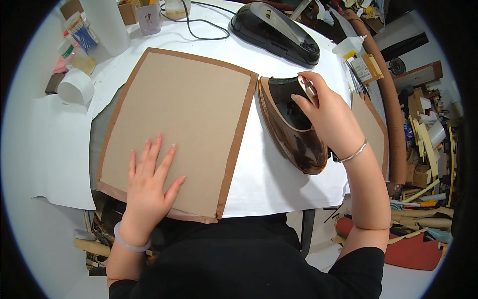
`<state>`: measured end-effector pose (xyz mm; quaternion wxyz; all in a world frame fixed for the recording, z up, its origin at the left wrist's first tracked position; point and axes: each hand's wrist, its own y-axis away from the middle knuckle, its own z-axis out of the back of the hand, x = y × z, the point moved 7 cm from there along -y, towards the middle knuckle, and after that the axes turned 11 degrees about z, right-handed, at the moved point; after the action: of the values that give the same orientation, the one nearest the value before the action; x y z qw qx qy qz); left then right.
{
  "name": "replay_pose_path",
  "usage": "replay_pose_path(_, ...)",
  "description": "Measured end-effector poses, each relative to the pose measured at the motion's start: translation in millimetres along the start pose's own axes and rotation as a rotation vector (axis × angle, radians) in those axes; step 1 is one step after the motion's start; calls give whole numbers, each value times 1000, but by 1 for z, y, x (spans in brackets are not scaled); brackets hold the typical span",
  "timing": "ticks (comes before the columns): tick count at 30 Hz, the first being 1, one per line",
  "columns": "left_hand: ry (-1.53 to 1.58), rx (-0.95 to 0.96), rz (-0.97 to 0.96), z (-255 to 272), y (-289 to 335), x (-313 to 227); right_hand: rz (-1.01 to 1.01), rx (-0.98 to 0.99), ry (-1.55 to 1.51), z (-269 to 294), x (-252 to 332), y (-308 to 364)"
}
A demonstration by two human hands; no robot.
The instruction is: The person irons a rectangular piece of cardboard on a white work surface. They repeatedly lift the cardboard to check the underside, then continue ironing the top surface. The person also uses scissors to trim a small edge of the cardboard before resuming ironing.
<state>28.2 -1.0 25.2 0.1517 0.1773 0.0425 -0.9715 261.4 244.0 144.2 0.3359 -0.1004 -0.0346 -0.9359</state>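
Observation:
A large beige board with brown folded-over edging lies slightly turned on the white table covering. My left hand rests flat on its lower left part, fingers spread, holding nothing. To the right of the board is a glossy dark brown clothes iron, its pointed end toward me. My right hand is curled at the iron's far right side, with fingers bent round its upper part. The palm and the hand's back hide part of the grip. One corner of the board comes close to the iron's far end.
Beyond the iron sits a black glossy case-like base near a dark cable. Bottles, cups and a white roll stand at the far left. A small box, a white squeeze bottle and a long brown roll lie right.

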Motion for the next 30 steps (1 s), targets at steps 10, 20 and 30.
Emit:
replay_pose_path(10, -12, 23, -6, -2, -3, 1, 31, -5, 73, -7, 6, -16)
replay_pose_path(20, -45, 71, 6, -5, -5, 3, 229, -136, 256, -20, 29, -69)
replay_pose_path(30, -25, -47, -29, -3, 0, 2, 94, -68, 236, -18, 31, -14)
